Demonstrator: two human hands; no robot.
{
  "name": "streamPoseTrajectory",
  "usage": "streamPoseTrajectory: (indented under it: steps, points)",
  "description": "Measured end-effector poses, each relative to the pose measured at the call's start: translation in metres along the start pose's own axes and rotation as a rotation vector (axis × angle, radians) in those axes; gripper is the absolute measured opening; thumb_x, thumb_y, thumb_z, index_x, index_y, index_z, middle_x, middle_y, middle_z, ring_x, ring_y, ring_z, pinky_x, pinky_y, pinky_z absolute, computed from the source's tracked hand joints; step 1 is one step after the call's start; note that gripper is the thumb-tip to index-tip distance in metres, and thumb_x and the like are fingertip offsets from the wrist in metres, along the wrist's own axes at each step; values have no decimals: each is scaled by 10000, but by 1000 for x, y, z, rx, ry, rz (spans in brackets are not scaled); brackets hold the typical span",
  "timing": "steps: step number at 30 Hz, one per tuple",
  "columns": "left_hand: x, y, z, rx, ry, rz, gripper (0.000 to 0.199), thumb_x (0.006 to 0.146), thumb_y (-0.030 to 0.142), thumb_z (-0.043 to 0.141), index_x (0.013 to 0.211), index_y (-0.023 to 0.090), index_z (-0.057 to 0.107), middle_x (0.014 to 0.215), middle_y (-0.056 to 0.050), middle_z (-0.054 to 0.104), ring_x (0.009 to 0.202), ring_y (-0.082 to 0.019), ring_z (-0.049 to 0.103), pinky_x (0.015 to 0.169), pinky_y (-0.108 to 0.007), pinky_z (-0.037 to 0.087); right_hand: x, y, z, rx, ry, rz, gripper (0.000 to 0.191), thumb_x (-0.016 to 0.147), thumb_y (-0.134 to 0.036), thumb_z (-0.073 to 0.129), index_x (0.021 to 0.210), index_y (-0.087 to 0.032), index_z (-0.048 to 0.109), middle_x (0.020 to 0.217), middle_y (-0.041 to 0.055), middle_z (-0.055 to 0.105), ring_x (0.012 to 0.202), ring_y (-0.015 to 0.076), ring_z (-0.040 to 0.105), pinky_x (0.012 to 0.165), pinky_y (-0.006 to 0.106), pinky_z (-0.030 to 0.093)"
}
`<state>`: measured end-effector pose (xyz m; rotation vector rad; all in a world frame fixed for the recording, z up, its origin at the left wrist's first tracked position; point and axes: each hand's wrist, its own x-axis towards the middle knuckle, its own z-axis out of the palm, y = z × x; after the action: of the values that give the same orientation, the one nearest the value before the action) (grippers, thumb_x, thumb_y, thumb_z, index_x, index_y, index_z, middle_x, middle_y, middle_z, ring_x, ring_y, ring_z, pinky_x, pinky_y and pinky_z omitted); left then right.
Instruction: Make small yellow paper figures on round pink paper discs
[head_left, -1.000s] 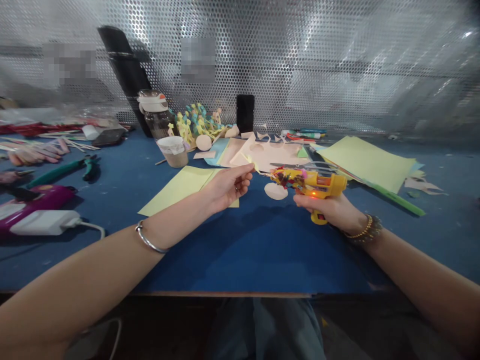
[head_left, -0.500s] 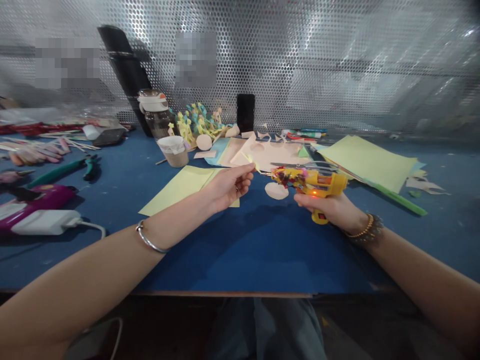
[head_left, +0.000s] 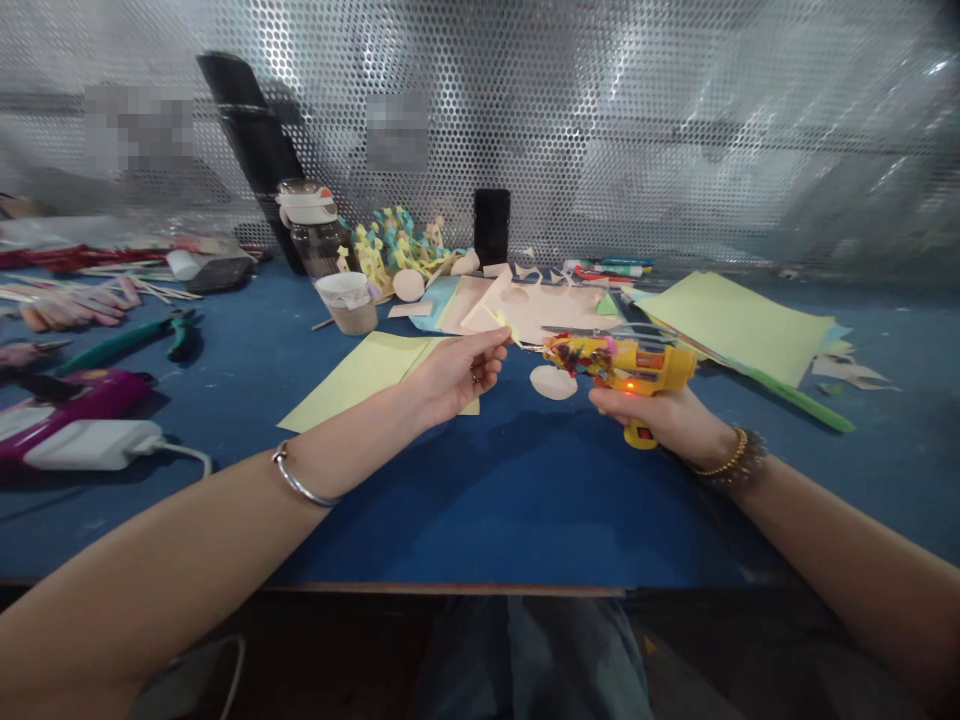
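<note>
1. Head view, left hand: the left hand (head_left: 461, 375) has thumb and fingers together, clamped on a small yellow paper piece (head_left: 501, 319). The pinch appears to be near its edge, presumably to leave the rest exposed.
2. Head view, right hand: the right hand (head_left: 679, 420) has its fingers clamped around the handle of a yellow glue gun (head_left: 664, 368). The barrel lies roughly level, nozzle towards the paper piece, probably for steady aim. An orange light glows on the body.
3. Head view, position: the paper piece is held up over the worktop (head_left: 465, 510), between the hands. A pale disc (head_left: 553, 382) lies near the nozzle, seemingly within easy reach.
4. Head view, limits: nozzle contact with the paper piece cannot be confirmed; no glue is discernible. The trigger is hidden. The left forearm overlaps a yellow sheet (head_left: 349, 383). A purple tool (head_left: 90, 400) is cut off at the frame edge.
</note>
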<state>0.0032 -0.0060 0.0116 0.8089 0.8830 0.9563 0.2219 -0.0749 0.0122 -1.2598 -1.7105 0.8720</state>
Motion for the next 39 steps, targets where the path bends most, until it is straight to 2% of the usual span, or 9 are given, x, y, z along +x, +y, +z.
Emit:
streamPoseTrajectory:
  steps: [17, 27, 29, 32, 35, 37, 39]
  points:
    - [1, 0, 0, 4, -4, -2, 136, 741, 239, 743, 721, 139, 653, 581, 46, 578, 455, -14, 504, 450, -130, 427, 1, 1, -1, -1, -15, 0, 198, 714, -343, 676, 669, -197, 550, 492, -45, 456, 453, 93, 392, 410, 234, 320]
    - [-2, 1, 1, 5, 21, 17, 155, 714, 253, 761, 707, 153, 642, 600, 45, 583, 461, -17, 492, 461, -141, 412, 2, 3, -1, -32, -34, -49, 164, 705, -320, 711, 717, -194, 607, 540, -25, 515, 502, 120, 462, 441, 246, 364]
    - [-2, 6, 1, 20, 32, 87, 160, 706, 266, 765, 706, 161, 645, 613, 40, 589, 464, -19, 481, 460, -143, 397, 4, 4, -6, -50, -30, -56, 171, 691, -313, 729, 725, -193, 612, 567, -23, 534, 511, 116, 465, 451, 246, 368]
    - [-1, 18, 5, 107, 33, 297, 159, 713, 282, 756, 689, 167, 648, 651, 28, 606, 491, -21, 471, 491, -141, 387, 10, 5, -22, -56, 79, -39, 184, 683, -302, 737, 657, -195, 589, 530, -28, 509, 490, 111, 445, 440, 248, 346]
    - [1, 25, 15, 354, 4, 512, 154, 743, 297, 723, 678, 169, 667, 694, 10, 631, 551, -42, 489, 562, -157, 403, 21, 4, -43, 13, 250, -58, 217, 718, -269, 695, 573, -201, 548, 487, -28, 477, 454, 100, 411, 419, 249, 311]
    - [4, 23, 22, 546, -17, 603, 125, 740, 261, 720, 668, 166, 683, 688, -2, 642, 598, -65, 514, 588, -167, 405, 31, 2, -55, 61, 349, -96, 219, 711, -240, 690, 551, -202, 545, 474, -28, 466, 437, 91, 392, 407, 246, 283]
    - [9, 17, 28, 690, -56, 651, 109, 737, 234, 716, 656, 165, 694, 695, -10, 656, 631, -81, 535, 604, -173, 408, 41, 2, -62, 86, 385, -116, 174, 706, -215, 675, 567, -198, 572, 457, -31, 457, 422, 86, 379, 406, 246, 269]
